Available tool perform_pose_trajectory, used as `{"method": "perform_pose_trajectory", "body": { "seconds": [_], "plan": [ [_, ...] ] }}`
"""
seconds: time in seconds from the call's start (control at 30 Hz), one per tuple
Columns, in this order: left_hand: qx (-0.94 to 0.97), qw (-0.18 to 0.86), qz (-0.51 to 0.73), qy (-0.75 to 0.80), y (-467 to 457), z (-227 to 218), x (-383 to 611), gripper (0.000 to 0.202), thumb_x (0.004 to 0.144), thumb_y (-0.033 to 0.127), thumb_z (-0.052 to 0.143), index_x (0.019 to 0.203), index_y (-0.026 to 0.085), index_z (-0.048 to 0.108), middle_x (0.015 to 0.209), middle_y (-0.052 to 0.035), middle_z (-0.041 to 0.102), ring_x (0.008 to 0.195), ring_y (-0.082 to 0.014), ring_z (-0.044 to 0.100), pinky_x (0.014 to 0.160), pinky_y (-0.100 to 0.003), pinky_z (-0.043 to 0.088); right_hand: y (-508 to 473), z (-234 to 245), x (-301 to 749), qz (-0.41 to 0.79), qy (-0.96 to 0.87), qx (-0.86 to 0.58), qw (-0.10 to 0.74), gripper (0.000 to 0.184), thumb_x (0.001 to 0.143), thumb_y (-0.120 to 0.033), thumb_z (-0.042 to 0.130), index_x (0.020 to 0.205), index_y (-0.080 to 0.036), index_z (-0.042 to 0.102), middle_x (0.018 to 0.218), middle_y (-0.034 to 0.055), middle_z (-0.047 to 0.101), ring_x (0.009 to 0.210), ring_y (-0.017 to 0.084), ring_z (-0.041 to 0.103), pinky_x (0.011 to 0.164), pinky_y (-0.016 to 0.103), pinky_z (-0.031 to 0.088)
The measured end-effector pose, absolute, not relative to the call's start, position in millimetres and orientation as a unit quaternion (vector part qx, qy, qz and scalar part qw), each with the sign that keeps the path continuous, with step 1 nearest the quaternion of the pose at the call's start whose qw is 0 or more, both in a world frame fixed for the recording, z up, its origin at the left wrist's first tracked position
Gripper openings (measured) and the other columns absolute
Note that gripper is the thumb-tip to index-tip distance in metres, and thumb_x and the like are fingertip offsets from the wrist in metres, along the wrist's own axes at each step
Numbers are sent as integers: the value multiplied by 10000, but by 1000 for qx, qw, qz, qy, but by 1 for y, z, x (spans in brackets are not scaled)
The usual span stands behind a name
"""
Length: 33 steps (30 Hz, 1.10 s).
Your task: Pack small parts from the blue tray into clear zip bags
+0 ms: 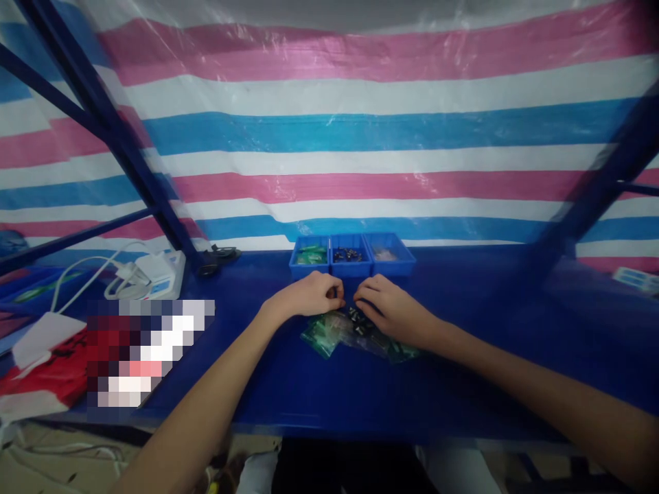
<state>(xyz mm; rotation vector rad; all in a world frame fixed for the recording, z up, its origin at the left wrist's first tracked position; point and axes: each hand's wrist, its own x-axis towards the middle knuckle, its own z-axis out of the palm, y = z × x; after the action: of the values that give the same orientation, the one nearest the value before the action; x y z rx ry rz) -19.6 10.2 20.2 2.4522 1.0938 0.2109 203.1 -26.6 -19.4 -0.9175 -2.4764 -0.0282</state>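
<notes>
On the blue table, my left hand [314, 293] is closed with its fingers curled inward, just behind a pile of small bags. Whatever it may hold is hidden. My right hand [394, 310] bends over the right side of the pile, its fingers closed near small black parts [357, 321]; I cannot make out what is in them. Below the hands lie green-tinted clear plastic bags [322, 336] and a clear plastic bag [360, 341]. Behind the hands, three blue bins stand in a row: one with green packets [311, 255], one with small dark parts [349, 255], one with pale pieces [385, 254].
A white power strip [167, 274] with cables stands at the left, near a black cable [222, 254]. A red bag [62, 363] and a blurred-out flat object [154, 357] lie at the front left. Blue frame posts [128, 158] rise before striped sheeting [360, 130].
</notes>
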Motion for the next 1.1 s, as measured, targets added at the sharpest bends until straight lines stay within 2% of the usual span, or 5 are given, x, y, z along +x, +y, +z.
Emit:
{"method": "perform_pose_trajectory", "body": {
  "seconds": [0.43,0.57,0.77,0.93,1.1],
  "plan": [
    [891,157,121,408,11,7,-14,104,827,195,526,812,167,625,687,-12,625,596,-132,526,561,-252,327,-21,-26,206,3,-897,-372,238,216,1013,-202,475,956,-162,679,943,97,670,913,235,579,827,380,452],
    [893,150,125,406,13,4,-14,124,840,191,522,814,162,639,711,-28,649,623,-141,554,586,-260,340,-20,-24,206,9,-895,-377,237,205,1006,-197,484,960,-165,681,938,98,688,918,243,591,826,386,460],
    [896,146,126,400,15,2,-15,166,906,203,494,815,166,628,709,-28,637,622,-147,548,590,-271,330,-21,-22,206,31,-880,-402,249,189,981,-193,519,1107,-155,655,1028,110,700,972,260,607,844,389,474],
    [899,130,133,396,16,1,-16,164,944,217,484,842,177,606,754,-26,628,648,-152,545,621,-269,350,-21,-22,206,34,-880,-400,254,200,992,-202,492,1087,-153,660,1029,107,703,966,260,603,851,396,472],
    [901,141,181,369,15,3,-14,155,936,151,460,846,177,583,766,-12,614,679,-144,545,650,-269,368,-19,-23,207,42,-866,-421,266,191,978,-188,499,1048,-159,674,1018,105,717,943,257,617,840,399,476]
  ]
}}
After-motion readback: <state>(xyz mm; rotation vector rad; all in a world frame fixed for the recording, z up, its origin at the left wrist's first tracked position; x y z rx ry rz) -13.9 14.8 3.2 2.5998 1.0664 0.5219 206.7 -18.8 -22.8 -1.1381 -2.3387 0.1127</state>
